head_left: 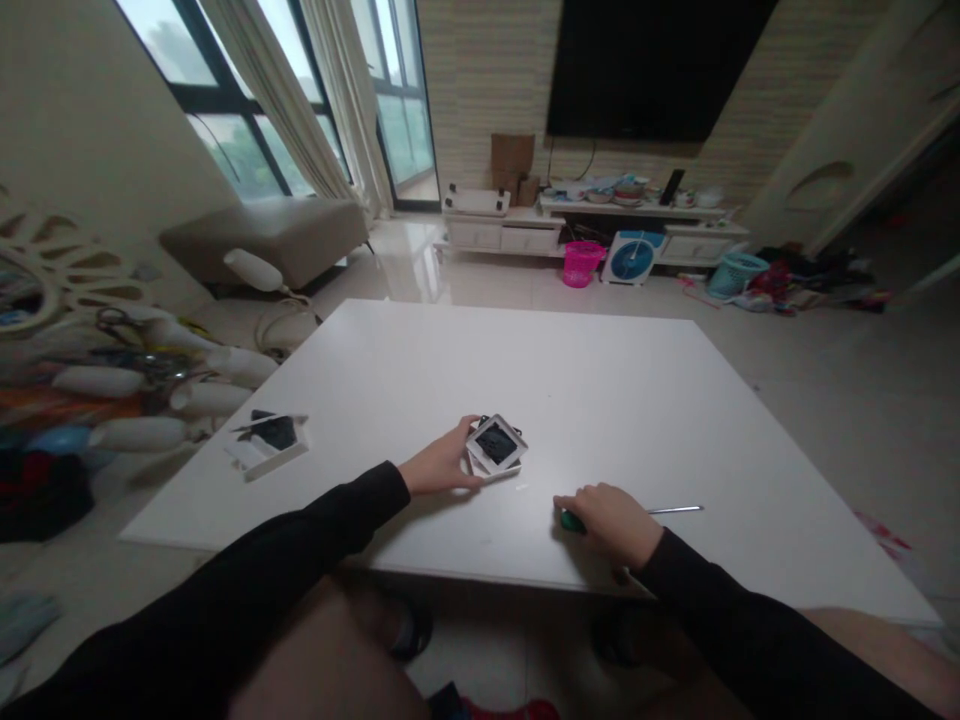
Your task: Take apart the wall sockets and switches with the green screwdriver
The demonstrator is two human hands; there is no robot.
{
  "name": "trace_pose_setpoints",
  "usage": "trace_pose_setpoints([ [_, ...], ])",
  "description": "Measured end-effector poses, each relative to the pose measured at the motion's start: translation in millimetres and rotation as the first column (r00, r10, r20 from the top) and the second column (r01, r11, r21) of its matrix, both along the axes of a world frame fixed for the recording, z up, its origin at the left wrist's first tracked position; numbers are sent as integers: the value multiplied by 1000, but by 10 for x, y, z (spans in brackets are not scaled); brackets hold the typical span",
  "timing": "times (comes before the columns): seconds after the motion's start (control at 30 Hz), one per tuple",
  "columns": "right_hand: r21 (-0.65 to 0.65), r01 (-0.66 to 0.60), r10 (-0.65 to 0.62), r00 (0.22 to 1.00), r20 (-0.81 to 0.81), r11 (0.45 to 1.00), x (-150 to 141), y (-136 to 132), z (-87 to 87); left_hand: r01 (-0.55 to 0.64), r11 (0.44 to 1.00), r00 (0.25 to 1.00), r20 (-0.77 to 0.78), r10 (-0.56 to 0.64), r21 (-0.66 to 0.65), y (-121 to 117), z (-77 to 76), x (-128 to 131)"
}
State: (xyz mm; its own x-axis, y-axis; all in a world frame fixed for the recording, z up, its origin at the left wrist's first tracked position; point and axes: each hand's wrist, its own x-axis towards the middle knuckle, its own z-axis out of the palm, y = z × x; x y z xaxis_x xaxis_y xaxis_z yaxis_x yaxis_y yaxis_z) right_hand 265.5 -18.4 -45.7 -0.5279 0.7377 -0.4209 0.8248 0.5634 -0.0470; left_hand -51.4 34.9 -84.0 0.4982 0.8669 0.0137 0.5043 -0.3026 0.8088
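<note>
My left hand [442,462] grips a small white square piece [497,444] with a dark centre. Its thumb is at the near side and its fingers are at the far left corner. Under the square lies a white box-like part, mostly covered, so I cannot tell whether the two are joined. Lower right of it, my right hand [609,517] is closed around the green handle of a screwdriver [677,509]. The metal shaft points right, low over the white table [600,380].
At the table's left side sits an open white tray [274,460] with a dark piece in it. White lamp-like shades [142,433] and clutter crowd the floor beyond that edge. Further back are a grey bench [270,235], a pink basket [580,263] and a blue-and-white fan [634,257].
</note>
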Motion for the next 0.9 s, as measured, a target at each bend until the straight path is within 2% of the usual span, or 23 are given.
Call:
trace_pose_setpoints([
  [0.2, -8, 43, -43, 999, -23, 999, 69, 36, 116, 69, 995, 998, -3, -69, -71, -287, 6, 389],
  [0.3, 4, 82, -81, 992, -97, 997, 164, 67, 217, 68, 993, 998, 25, -66, -94, -347, 30, 519],
  [0.53, 24, 122, -109, 948, -299, 992, 222, 70, 300, -97, 995, 994, 55, 99, -27, -256, 13, 527],
  [0.73, -46, 100, -110, 936, -334, 994, 81, 15, 308, -169, 979, 986, 21, 168, 113, -271, -15, 592],
  [0.9, -18, 129, -125, 909, -396, 992, 49, 30, 271, -232, 968, 972, 57, 227, 100, -342, 84, 591],
])
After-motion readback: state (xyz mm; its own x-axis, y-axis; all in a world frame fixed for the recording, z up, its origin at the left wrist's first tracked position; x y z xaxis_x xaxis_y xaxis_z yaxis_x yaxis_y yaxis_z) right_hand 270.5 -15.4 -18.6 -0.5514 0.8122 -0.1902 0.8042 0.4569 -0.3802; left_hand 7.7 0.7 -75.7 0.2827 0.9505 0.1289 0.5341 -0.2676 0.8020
